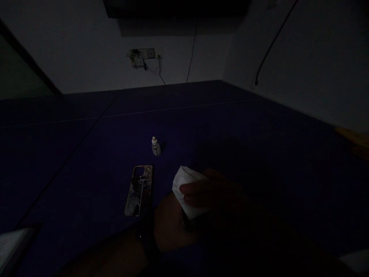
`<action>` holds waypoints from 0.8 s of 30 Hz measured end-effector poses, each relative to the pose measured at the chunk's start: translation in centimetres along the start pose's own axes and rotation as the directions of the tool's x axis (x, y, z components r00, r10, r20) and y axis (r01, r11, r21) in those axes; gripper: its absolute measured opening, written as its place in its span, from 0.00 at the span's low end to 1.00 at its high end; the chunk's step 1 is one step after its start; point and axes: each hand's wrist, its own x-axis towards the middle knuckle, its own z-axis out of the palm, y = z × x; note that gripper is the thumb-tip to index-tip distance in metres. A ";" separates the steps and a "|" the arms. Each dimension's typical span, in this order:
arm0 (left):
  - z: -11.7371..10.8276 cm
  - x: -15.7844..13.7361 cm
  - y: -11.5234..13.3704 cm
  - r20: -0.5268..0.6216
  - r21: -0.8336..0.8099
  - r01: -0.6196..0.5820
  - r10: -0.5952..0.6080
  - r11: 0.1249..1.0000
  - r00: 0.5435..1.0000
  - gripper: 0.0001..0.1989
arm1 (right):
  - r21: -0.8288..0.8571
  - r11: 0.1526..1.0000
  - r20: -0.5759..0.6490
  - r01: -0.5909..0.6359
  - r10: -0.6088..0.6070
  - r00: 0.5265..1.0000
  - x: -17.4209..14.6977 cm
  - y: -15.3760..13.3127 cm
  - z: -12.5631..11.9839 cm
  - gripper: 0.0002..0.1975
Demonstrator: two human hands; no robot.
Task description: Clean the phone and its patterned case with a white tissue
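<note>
The picture is very dark. My right hand (213, 192) presses a folded white tissue (184, 179) with its fingers, close against my left hand (171, 223). A dark edge (187, 222) shows under the tissue, between the two hands; what it belongs to is too dark to tell. My left hand is curled there, its fingers mostly hidden, with a dark watch (147, 238) on the wrist. Left of my hands lies a patterned phone case (138, 192) with a camera cutout, flat on the purple surface. Behind it stands a small dropper bottle (156, 147) with a white top.
The purple surface (86, 154) reaches back to the wall. A white object (13, 244) is partly in view at the lower left, and a pale one (357, 259) at the lower right. Wall sockets (147, 54) with plugs and cables sit behind, below a dark screen (175, 7).
</note>
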 end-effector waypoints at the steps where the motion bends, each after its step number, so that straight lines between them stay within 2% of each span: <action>1: 0.1 -0.2 -0.3 0.000 0.009 -0.029 0.029 1.000 1.000 0.27 | 0.016 1.000 -0.006 -0.002 0.002 1.000 -0.2 0.2 0.1 0.18; 4: 0.4 -0.9 -1.3 -0.045 0.050 -0.130 0.132 0.990 0.990 0.30 | 0.063 0.998 -0.014 -0.015 0.016 1.000 -0.5 0.5 0.6 0.19; 7: 0.5 -1.4 -1.8 -0.103 0.053 -0.154 0.159 0.987 0.982 0.27 | 0.048 0.999 -0.043 -0.011 0.013 0.999 -0.7 0.5 0.6 0.18; 12: 0.5 -1.4 -1.4 -0.132 -0.025 -0.081 0.077 0.996 0.988 0.40 | -0.021 0.999 -0.088 -0.033 0.031 0.996 -0.7 0.0 -0.6 0.18; 15: 0.5 -1.1 -1.3 -0.053 -0.024 -0.100 0.099 0.995 0.994 0.33 | -0.015 0.999 -0.043 0.041 -0.042 0.998 -0.1 -0.2 -0.6 0.17; 17: 0.4 -1.0 -1.4 -0.023 -0.034 -0.115 0.114 0.993 0.993 0.30 | -0.047 0.998 -0.033 0.038 -0.039 0.999 0.2 -0.1 -0.4 0.18; 21: 0.4 -1.1 -1.2 -0.118 -0.023 -0.034 0.031 0.999 0.992 0.40 | -0.081 0.995 -0.106 -0.064 0.055 0.993 -0.1 0.5 -0.5 0.18; 24: 0.4 -1.2 -1.0 -0.133 -0.005 -0.009 0.008 1.000 0.991 0.37 | -0.083 0.996 -0.093 -0.015 0.007 0.996 -0.5 0.4 -0.7 0.17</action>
